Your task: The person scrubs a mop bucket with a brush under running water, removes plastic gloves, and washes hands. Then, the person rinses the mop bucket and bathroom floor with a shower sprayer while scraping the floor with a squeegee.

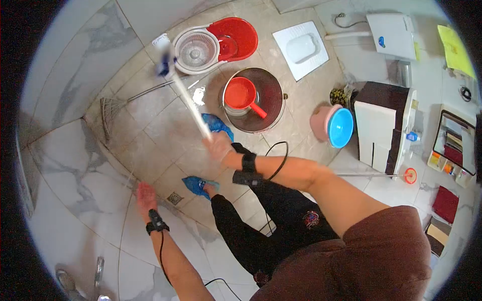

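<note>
My right hand (219, 147) is wrapped round the white handle of a long-handled scrub brush (189, 103). The brush's blurred head, dark blue and white, is raised at the upper left, in front of the mop bucket's edge and the tiled wall. Low at the left, my left hand (146, 196) is close to the marbled wall panel; motion smears its fingers, so whether it holds anything is unclear. Both wrists wear black straps with cables. Blue shoe covers (197, 185) are on my feet.
A red and white spin-mop bucket (241, 37), a large round tub (271, 95) with a red dipper (240, 93), a squat toilet (301, 49) and a pink bucket with a blue basin (340, 127) stand around. A wire rake (111, 113) leans left. The floor looks wet around a drain (174, 198).
</note>
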Motion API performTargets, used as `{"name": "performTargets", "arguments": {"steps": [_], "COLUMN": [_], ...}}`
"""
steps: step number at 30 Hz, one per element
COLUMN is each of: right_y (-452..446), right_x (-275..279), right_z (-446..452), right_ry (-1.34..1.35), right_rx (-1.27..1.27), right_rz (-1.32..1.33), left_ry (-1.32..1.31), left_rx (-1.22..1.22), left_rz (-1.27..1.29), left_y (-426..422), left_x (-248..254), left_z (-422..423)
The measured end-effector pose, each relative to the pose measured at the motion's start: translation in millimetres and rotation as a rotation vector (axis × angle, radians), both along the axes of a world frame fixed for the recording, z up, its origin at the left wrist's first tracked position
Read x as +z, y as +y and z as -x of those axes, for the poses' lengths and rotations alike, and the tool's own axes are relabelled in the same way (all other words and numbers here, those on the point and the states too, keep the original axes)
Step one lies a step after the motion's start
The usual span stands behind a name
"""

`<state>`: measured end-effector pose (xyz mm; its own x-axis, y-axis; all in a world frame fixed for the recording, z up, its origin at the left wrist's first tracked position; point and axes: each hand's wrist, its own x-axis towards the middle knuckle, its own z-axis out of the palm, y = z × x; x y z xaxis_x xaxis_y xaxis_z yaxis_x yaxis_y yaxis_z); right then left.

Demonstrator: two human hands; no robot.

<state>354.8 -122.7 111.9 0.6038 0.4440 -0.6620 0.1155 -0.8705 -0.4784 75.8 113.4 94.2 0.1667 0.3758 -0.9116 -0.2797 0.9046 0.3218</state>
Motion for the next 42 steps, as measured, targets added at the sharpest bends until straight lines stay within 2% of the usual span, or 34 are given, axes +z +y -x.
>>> {"name": "performTargets", "arguments": {"steps": [1,3,4,6,8,9,11,12,13,14,15,16,18,20,21,24,31,34,37,39,42], "right_y": [-4.8,-20.5,-22.3,-18.3,-29.2,-37.5,-43.2,-38.7,-35.1,-42.6,-33.8,-42.5,-44.3,-47.8,-47.8,-44.7,-32.8,-30.3,-25.2,-25.5,-23.3], "right_x": [-3.3,-18.8,-11.2,6.4,2.7,-23.0,-37.9,-27.0,-36.7,-40.3,-5.4,0.9,18.4,48.6,62.8,88.0,120.7,133.0,142.7,152.6,171.4], "right_z": [-16.7,-40.7,-62.7,-96.7,-126.4,-141.8,-169.5,-184.7,-200.3,-204.7,-210.7,-215.3,-218.0,-218.9,-217.6,-206.7,-195.2,-197.8,-196.3,-191.0,-182.0], "right_ry": [0.082,-0.318,-0.699,-0.511,-0.843,-0.654,-0.589,-0.706,-0.574,0.055,0.481,0.574,0.68,1.085,1.289,1.509,1.609,1.656,1.749,1.805,1.746], "right_rx": [-0.221,0.013,0.572,0.158,0.456,0.279,0.226,0.351,-0.028,-0.546,-1.275,-1.211,-1.317,-1.242,-1.189,-1.117,-1.179,-1.158,-1.148,-1.177,-1.252], "right_rz": [-0.052,-0.059,0.139,-0.041,-0.151,-0.337,-0.271,-0.025,-0.365,-0.583,-0.748,-0.807,-0.716,-0.891,-0.977,-1.117,-1.128,-1.103,-1.055,-1.033,-0.895], "left_ry": [-0.002,0.004,0.008,-0.084,-0.122,-0.116,-0.101,-0.088,-0.072,-0.078,-0.091,-0.107,-0.12,-0.123,-0.119,-0.152,-0.277,-0.23,-0.306,-0.152,-0.02], "left_rx": [-0.038,-0.157,-0.217,-0.325,-0.407,-0.432,-0.486,-0.516,-0.541,-0.548,-0.558,-0.565,-0.607,-0.694,-0.76,-0.883,-0.898,-0.98,-0.957,-0.967,-0.979], "left_rz": [0.027,0.048,0.061,0.041,0.033,0.03,0.026,0.025,0.019,0.023,0.028,0.032,0.017,-0.02,-0.054,-0.109,-0.102,-0.171,-0.321,-0.407,-0.508], "left_y": [-6.9,-19.8,-25.7,-35.2,-43.1,-46.5,-53.4,-56.1,-56.9,-56.9,-58.3,-59.4,-61.3,-69.5,-73.7,-88.8,-116.8,-126.6,-129.1,-131.2,-128.8], "left_x": [-0.3,-0.9,-3.2,-9.1,-8.1,-2.7,-2.5,-5.5,-7.7,-8.2,-14.0,-16.7,-17.5,-8.9,7.4,49.9,127.0,141.6,150.9,159.7,188.2], "left_z": [-13.5,-41.2,-51.5,-69.0,-84.8,-99.1,-122.4,-130.4,-134.4,-137.0,-141.3,-147.0,-157.2,-174.8,-193.9,-245.8,-338.7,-355.9,-355.8,-345.9,-339.6]}}
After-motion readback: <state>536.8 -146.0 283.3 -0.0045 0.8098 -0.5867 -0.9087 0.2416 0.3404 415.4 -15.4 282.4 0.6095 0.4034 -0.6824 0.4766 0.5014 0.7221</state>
